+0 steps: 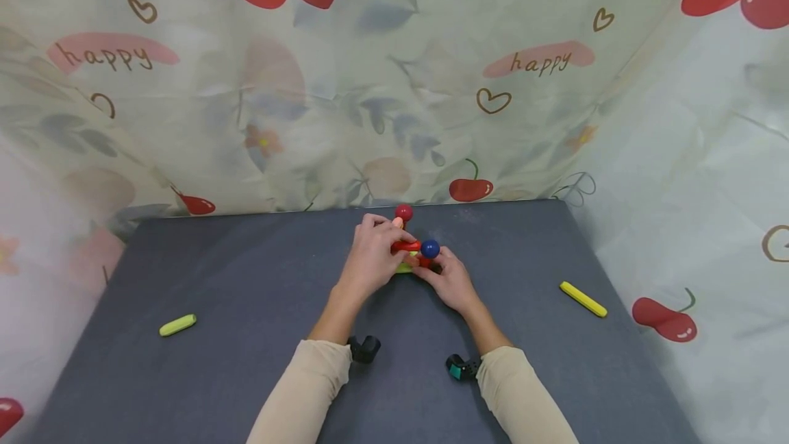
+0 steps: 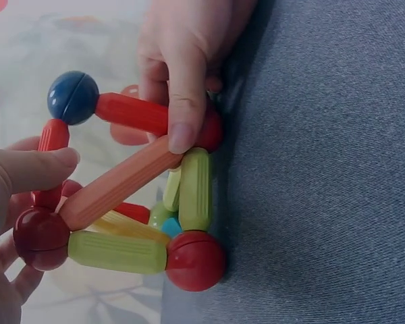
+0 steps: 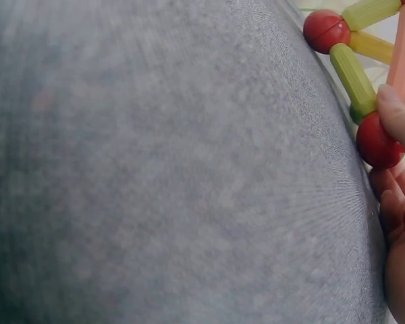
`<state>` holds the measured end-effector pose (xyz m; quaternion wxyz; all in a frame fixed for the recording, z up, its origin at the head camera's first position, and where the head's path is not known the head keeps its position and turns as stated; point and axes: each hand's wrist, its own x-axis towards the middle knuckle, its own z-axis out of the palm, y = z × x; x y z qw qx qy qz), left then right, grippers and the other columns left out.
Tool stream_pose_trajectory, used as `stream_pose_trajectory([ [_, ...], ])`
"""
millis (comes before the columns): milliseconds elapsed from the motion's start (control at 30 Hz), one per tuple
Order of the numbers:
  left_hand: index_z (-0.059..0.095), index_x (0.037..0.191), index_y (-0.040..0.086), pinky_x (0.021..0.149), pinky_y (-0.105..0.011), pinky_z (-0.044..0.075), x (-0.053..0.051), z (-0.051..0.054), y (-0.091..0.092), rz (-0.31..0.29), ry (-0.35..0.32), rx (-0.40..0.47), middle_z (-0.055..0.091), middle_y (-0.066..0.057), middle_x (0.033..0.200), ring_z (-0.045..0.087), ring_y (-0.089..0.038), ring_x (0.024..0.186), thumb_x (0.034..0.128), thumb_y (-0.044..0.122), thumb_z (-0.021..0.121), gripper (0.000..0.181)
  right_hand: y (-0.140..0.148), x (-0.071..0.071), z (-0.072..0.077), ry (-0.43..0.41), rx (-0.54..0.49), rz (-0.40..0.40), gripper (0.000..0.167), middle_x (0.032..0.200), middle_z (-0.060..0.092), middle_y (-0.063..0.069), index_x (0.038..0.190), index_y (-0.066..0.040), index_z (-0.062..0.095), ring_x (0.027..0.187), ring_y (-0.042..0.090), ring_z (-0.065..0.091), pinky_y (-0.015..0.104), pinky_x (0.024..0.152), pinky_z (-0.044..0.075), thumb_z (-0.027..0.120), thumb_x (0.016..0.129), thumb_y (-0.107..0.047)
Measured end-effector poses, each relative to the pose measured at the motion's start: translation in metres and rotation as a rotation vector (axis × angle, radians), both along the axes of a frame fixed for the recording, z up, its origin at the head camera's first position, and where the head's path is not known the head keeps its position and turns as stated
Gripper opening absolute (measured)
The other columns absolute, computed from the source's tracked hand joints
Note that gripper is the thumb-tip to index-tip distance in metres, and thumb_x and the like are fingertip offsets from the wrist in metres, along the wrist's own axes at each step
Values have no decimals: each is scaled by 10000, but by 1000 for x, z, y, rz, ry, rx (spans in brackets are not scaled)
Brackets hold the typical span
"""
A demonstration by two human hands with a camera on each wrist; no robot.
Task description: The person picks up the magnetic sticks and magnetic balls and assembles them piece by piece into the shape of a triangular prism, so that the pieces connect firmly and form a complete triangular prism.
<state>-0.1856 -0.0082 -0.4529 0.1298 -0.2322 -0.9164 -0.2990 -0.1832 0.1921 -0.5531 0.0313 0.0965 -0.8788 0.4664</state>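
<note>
A frame of coloured magnetic building rods and balls stands at the far middle of the table. My left hand [image 1: 372,249] holds its red rod [image 2: 52,145], which joins a blue ball [image 2: 73,98] to a dark red ball [image 2: 40,237]. At the frame's right corner my right hand [image 1: 453,283] pinches a red ball [image 3: 378,143], its thumb over the end of a salmon rod [image 2: 125,181]. Two light green rods, one below [image 2: 118,252] and one beside it [image 2: 195,189], meet at another red ball [image 2: 196,261]. Fingers partly hide the back of the frame.
On the dark grey table [image 1: 259,375], a light green rod [image 1: 178,325] lies to the left and a yellow rod [image 1: 583,299] to the right. A printed curtain [image 1: 370,88] hangs right behind the table's back edge.
</note>
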Motion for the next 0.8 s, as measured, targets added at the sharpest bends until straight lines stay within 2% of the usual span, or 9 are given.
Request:
stream_pose_trajectory([
  [200,808,1007,220,959,-478,442,2,-3,-1,8,30,-12,771,24,1059,516,-241,1142,827,169,862,195,-2,1,1,12,0,4,256,1121,652,92,1119,-107,761,1004,240,620,389,884,501,768,923,-271],
  [267,795,1054,220,963,-478,443,5,-3,-2,27,19,6,752,14,1096,507,-251,1145,816,182,872,253,-3,1,2,11,3,7,264,1122,654,96,1126,-102,759,1007,241,622,386,886,500,771,921,-269],
  [333,767,1141,214,976,-474,452,9,-2,-3,73,-23,47,712,-5,1162,495,-263,1152,807,197,881,354,-4,1,3,6,9,9,269,1116,655,98,1129,-98,759,1004,235,621,375,884,497,774,919,-266],
  [400,704,1265,204,982,-465,473,16,0,-4,143,-107,98,647,-33,1244,479,-278,1167,812,241,879,487,-5,1,4,4,29,7,266,1075,648,96,1120,-100,760,970,218,609,352,859,487,783,911,-264],
  [467,603,1400,174,991,-474,494,24,-1,-6,217,-221,146,577,-80,1327,474,-303,1197,826,284,867,642,-7,2,7,8,61,-8,245,1004,631,82,1086,-103,763,904,189,586,323,806,471,794,901,-260],
  [567,356,1578,121,1065,-526,483,35,-5,-8,279,-408,196,494,-160,1460,479,-365,1312,855,333,838,895,-13,8,14,20,132,-36,238,900,570,77,1017,-79,753,784,169,516,299,707,418,813,881,-265],
  [633,153,1640,100,1133,-574,429,39,-10,-9,271,-504,234,405,-203,1571,440,-403,1420,863,343,829,1058,-19,14,19,31,190,-48,270,877,537,76,1003,-51,736,736,158,477,288,666,390,815,877,-276],
  [700,-24,1649,114,1184,-594,366,41,-15,-11,249,-568,290,299,-206,1652,367,-405,1502,862,340,830,1184,-27,21,24,36,252,-40,343,893,518,79,1054,-27,718,727,158,468,287,659,396,809,882,-310],
  [800,-159,1626,147,1207,-601,327,38,-23,-16,215,-607,362,191,-162,1707,291,-371,1553,849,343,841,1281,-36,29,27,43,345,19,461,986,531,81,1168,-17,685,790,167,509,302,714,466,793,891,-370],
])
